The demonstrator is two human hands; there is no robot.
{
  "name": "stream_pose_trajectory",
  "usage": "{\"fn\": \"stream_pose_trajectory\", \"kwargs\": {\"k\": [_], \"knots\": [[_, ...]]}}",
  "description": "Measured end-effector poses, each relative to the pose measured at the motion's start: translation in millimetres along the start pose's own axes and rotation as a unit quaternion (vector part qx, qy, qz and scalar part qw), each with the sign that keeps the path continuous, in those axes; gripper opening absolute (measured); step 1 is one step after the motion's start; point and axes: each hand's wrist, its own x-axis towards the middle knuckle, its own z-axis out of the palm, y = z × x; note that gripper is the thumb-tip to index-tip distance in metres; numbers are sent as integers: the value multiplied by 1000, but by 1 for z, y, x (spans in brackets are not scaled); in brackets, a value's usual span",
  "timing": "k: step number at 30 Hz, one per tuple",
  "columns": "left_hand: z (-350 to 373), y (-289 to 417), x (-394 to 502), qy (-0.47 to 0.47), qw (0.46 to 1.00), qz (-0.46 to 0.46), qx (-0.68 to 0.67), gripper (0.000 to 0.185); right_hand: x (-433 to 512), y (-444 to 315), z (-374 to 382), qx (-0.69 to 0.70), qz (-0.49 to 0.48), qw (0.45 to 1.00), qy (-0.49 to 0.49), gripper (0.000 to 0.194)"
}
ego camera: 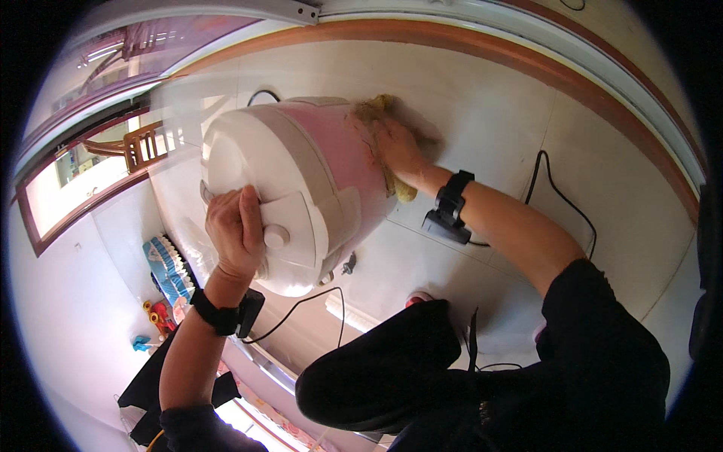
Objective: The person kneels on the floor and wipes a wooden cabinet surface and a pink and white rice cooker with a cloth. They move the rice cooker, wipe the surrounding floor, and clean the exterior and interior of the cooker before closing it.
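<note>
A pink and white appliance (344, 152), which looks like an electric rice cooker, lies tilted over the tiled floor. Its white lid (243, 150) with a round button (276, 237) faces left. My left hand (232, 229) is closed at the lid beside the button, apparently on the handle, which the fingers mostly hide. Against the lower part of the pink body, my right hand (398, 147) presses a yellowish-brown cloth (379, 104). Part of the cloth shows below the palm too. Black bands with small devices are strapped on both wrists.
Pale floor tiles (491, 96) end at a brown-edged door track (440, 35) along the top. Cables (551, 181) trail from the wrist devices. A small dark object (349, 263) lies below the appliance. At left are a wooden chair (144, 148) and a blue lace-trimmed item (166, 268).
</note>
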Motion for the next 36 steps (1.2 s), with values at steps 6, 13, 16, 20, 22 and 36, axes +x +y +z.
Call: {"fn": "stream_pose_trajectory", "kwargs": {"k": [6,13,16,20,22,36], "knots": [[2,0,-1,-15,1000,7,-16,39,6,-40,25,-6,-240,971,7,33],[-1,0,0,-11,1000,10,-21,39,-9,33,-3,117,-43,992,16,42],[0,2,0,-6,1000,18,-16,39,-54,30,31,13,-124,983,137,48],[4,0,-3,15,1000,7,-23,40,-45,-4,35,-144,-260,952,75,50],[6,-2,-5,22,999,-12,-31,42,-16,-11,11,-61,-70,992,-81,51],[7,-2,-6,28,996,-85,17,53,-129,19,100,119,32,979,164,62]]}}
